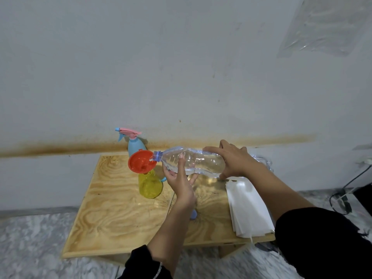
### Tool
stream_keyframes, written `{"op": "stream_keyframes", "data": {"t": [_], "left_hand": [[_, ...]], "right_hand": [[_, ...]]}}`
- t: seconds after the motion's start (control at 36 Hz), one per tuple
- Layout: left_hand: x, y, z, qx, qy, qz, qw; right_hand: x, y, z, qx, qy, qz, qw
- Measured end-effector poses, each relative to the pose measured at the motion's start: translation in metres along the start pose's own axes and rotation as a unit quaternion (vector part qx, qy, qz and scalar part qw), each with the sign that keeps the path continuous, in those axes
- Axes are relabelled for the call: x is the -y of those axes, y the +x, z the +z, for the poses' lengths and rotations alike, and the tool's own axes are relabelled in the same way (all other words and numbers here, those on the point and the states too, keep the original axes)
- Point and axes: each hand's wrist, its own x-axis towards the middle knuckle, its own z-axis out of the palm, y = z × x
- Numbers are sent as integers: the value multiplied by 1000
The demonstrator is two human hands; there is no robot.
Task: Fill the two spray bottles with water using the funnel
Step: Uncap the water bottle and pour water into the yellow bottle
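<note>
On a low plywood table (112, 214) set against a stained pale wall (181, 67), a translucent yellow plastic spray bottle (150, 185) stands upright with its spray head off, and a round orange-red plastic funnel (141, 162) sits in its neck, tipped a little toward the camera. Both hands hold a clear, ribbed plastic water bottle (193, 161) nearly level above the table, its blue-ringed open mouth resting at the funnel's right rim — a thin run of water shows there, and water lies along the bottle's lower side.

The left hand (180, 181) supports the bottle from below near its shoulder, fingers curled up around the front and thumb against the side. The right hand (234, 160) grips the base end, fingers spread over the top and thumb beneath.

Behind the funnel, by the wall, stands a light-blue plastic spray bottle with a pink and blue trigger head (133, 142) — cap on, upright. A stack of white paper sheets (247, 208) lies on the table's right side, under the right forearm.
</note>
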Motion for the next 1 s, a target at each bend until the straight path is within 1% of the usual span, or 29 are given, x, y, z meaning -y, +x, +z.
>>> {"op": "stream_keyframes", "data": {"t": [0.14,0.36,0.5,0.61,0.69,0.81,0.92,1.0], "left_hand": [[-1,0,-4,3,20,6,1000],[-13,-6,-3,35,60,48,996],[-17,-11,1,76,88,66,991],[-20,-13,9,89,134,97,982],[-21,-15,16,115,176,128,969],[-23,-17,24,154,229,186,943],[-25,-19,30,189,278,222,915],[-27,-20,33,225,314,259,885]], "right_hand": [[-1,-3,11,-5,24,6,1000],[-4,-9,33,-43,113,2,993],[-9,-15,48,-83,173,-1,981],[-13,-21,59,-121,251,2,960],[-15,-25,71,-156,310,4,938],[-12,-27,83,-200,369,14,908],[-5,-26,92,-235,402,30,884],[0,-23,99,-260,415,44,871]]}}
